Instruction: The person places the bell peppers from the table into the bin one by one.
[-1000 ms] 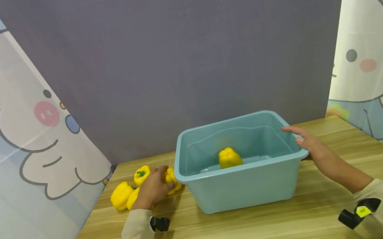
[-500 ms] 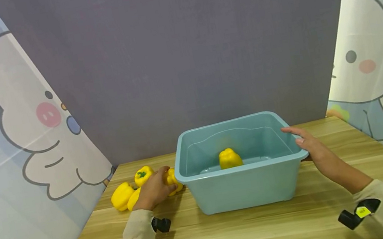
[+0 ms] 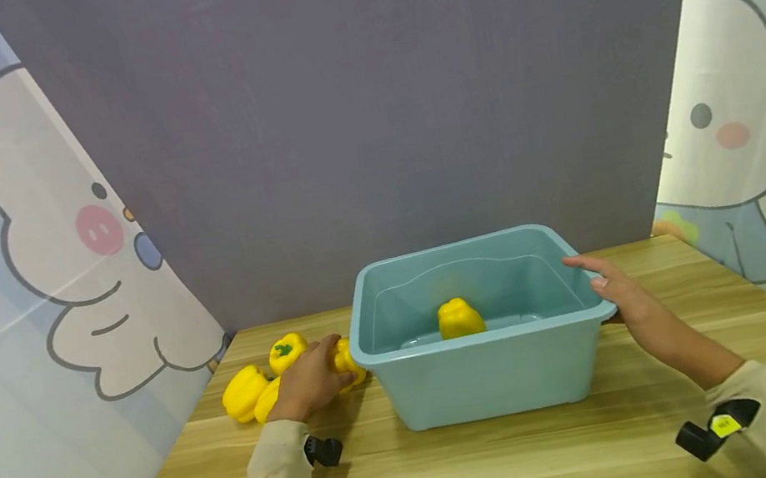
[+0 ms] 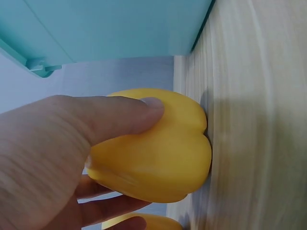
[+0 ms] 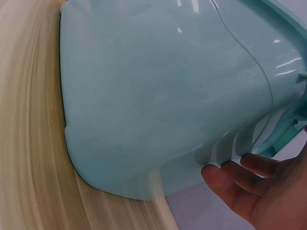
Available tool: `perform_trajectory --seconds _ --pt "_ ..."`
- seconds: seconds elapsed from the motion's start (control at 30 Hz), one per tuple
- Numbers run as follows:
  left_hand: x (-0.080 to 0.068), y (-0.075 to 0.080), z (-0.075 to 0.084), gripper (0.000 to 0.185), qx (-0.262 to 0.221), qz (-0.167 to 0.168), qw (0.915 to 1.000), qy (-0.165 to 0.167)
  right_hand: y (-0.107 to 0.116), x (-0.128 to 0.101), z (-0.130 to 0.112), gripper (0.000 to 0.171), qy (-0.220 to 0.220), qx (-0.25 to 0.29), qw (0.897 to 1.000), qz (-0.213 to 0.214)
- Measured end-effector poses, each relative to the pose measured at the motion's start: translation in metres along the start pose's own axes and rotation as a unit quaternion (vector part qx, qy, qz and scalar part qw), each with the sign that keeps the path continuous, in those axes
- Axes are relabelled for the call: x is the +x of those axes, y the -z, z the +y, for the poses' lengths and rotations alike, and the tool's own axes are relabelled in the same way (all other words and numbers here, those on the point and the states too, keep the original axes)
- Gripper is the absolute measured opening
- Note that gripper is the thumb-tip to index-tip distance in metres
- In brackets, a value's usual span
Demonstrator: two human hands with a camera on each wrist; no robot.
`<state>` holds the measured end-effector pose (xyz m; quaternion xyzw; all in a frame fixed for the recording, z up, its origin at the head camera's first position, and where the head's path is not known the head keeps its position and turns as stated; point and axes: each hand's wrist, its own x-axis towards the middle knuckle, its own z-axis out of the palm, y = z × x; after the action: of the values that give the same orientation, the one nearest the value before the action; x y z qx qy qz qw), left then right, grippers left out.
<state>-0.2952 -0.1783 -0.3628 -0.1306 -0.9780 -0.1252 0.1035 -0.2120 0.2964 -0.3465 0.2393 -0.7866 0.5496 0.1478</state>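
1. the left hand [image 3: 308, 380] was curled around a yellow pepper [image 4: 158, 153], with the thumb on top and the other fingers under it; this held pepper rested on the desk [image 3: 467, 470] just beside the left wall of the blue tub [image 3: 486, 378].
2. three more yellow peppers lay near that hand on the desk: one with a green stem [image 3: 285, 350] behind it, one far left [image 3: 243, 391], and one partly hidden under the wrist [image 3: 267, 397].
3. the right hand [image 3: 620, 292] was at the right rim of the tub, thumb over the edge and the other fingers [image 5: 240, 175] curled under the rim, so it held the tub by this side.
4. inside the tub another yellow pepper [image 3: 460, 317] sat on the bottom, near the back wall.
5. a grey wall and cartoon curtains [image 3: 53, 269] stood behind the desk.
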Motion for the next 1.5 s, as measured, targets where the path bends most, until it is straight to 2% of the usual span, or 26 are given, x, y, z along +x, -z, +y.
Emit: perform_trajectory --seconds 0.23,0.53,0.9,1.2,1.5 --pt "0.0 0.002 -0.003 0.069 -0.002 -0.004 1.0 0.004 0.0 0.002 0.002 0.045 -0.01 0.012 1.0 -0.003" --pt "0.003 0.003 -0.004 0.071 -0.012 -0.005 0.9996 0.024 0.0 0.001 0.0 0.046 0.005 0.005 1.0 -0.005" --pt "0.004 0.007 -0.005 0.075 -0.026 0.015 0.999 0.034 -0.001 0.002 0.004 0.042 -0.001 0.023 1.0 0.005" --pt "0.004 0.009 -0.006 0.076 -0.051 0.024 0.9975 0.043 0.0 0.001 0.0 0.046 -0.001 0.001 1.0 -0.002" --pt "0.002 0.011 -0.006 0.077 -0.075 0.051 0.9947 0.049 0.0 0.001 0.0 0.046 0.008 0.007 1.0 -0.004"
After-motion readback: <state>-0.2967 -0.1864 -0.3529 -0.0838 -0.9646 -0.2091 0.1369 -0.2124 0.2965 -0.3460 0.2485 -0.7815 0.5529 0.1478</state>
